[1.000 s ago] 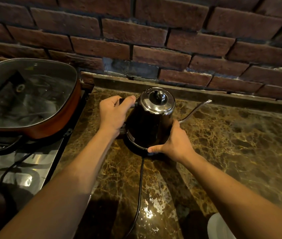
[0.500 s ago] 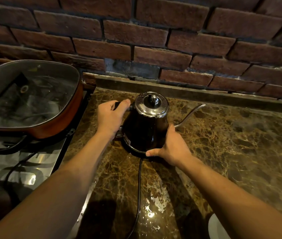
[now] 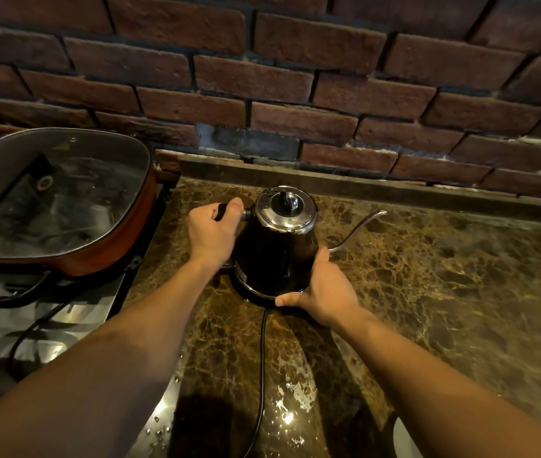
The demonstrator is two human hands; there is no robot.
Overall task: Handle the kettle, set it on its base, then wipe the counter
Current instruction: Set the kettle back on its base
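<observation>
Kettle (image 3: pixel 277 249) unmoved on base (image 3: pixel 255 297), hands (image 3: pixel 211 231) clasping

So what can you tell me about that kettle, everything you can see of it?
The kettle is a dark, glossy gooseneck type with a shiny metal lid, black knob and a thin curved spout pointing right. It stands upright on its round base on the marble counter. The left hand grips its handle; the right hand holds its lower side and base.

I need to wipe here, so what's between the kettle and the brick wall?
In the head view, only bare marble counter and its raised back ledge lie between the kettle and the brick wall.
</observation>
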